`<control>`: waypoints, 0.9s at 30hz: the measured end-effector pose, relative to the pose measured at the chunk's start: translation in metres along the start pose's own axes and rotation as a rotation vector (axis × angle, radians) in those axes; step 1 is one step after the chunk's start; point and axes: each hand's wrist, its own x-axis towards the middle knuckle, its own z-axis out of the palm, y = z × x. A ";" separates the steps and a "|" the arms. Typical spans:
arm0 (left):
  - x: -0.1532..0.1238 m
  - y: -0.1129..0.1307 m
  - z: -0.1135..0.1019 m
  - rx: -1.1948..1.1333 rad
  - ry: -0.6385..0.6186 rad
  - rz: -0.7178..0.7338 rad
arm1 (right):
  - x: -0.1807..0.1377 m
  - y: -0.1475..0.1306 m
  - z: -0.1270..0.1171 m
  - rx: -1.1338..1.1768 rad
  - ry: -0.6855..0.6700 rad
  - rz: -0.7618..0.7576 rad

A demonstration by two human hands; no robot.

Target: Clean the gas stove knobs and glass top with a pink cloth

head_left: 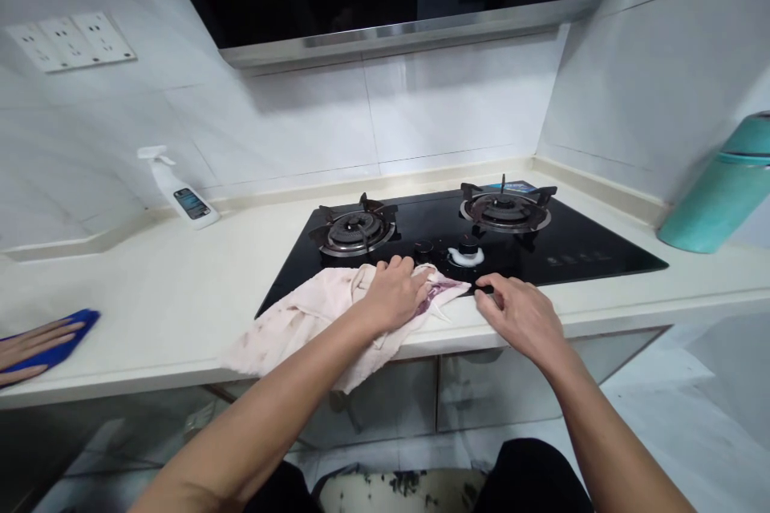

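A pale pink cloth (325, 313) with brownish stains is bunched over the front left of the black gas stove (415, 228) and hangs over the counter's edge. My left hand (394, 292) grips its bunched right part, where a purple patch shows. Beside the cloth's right tip is my right hand (520, 313), at the stove's front edge, thumb and forefinger apart and holding nothing. Behind my hands are a left knob (423, 250) and a right knob (468, 243). A white curved piece (466, 258) lies against the right knob; its kind is unclear.
A white spray bottle (184, 192) stands by the back wall. At the left edge, another person's hand presses a blue cloth (75, 337) on the counter (174, 280). A teal bottle (710, 196) stands at right. The range hood (391, 32) hangs above two burners.
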 end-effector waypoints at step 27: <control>0.005 0.027 0.000 -0.068 -0.022 -0.215 | -0.004 0.004 -0.005 0.060 -0.039 0.060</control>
